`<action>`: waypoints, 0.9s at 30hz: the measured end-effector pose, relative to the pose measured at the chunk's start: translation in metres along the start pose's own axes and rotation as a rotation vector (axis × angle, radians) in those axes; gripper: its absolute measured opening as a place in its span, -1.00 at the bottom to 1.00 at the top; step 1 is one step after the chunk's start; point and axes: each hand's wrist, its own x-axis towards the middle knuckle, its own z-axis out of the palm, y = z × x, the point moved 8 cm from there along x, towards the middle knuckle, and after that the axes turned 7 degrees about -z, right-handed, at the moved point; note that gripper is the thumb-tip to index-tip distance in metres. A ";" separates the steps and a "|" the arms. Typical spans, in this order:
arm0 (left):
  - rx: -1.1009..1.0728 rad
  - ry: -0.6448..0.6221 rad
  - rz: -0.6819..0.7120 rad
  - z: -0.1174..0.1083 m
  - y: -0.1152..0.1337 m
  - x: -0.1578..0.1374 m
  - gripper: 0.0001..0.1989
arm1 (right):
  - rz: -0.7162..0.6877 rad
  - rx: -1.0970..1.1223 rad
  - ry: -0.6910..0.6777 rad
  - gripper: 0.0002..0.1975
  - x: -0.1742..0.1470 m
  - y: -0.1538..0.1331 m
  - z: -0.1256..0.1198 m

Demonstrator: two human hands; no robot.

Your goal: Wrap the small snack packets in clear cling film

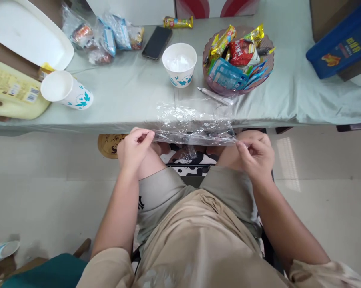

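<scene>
The fingers [148, 137] of the left hand [134, 146], just left of the frame's centre, are pinched on the left end of a clear plastic film [195, 120]. The thumb and forefinger of the right hand [256, 154], right of centre, are closed on its other end. The film lies between the two hands: its near edge runs almost straight from one pinch to the other, above the gap between the knees, while its wrinkled upper part spreads upward in the frame over the front edge of the bench [120, 100].

Just beyond the film, at upper centre, a slim white object [215, 96] lies by the foot of a scalloped bowl [218, 85] filled with wrapped snacks [242, 53]. Left of that bowl is a white paper tub [180, 74] with blue leaves; a dark phone [156, 43] and a yellow-wrapped bar [178, 22] lie behind it. Farther out, at upper left, are bagged snacks [106, 38], a paper cup [78, 95], a pale yellow jug [16, 90] and a white tray [30, 30]. A blue container [339, 46] is at upper right.
</scene>
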 end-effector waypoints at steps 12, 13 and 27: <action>0.168 -0.008 0.001 0.059 0.006 0.089 -0.72 | 0.138 -0.111 -0.088 -0.83 0.093 0.059 0.079; 0.147 -0.028 0.000 0.063 0.006 0.091 -0.68 | 0.149 -0.126 -0.062 -0.82 0.094 0.060 0.081; -0.494 -0.196 -0.220 0.034 0.032 0.035 -0.60 | 0.053 0.282 -0.117 -0.82 0.083 0.043 0.091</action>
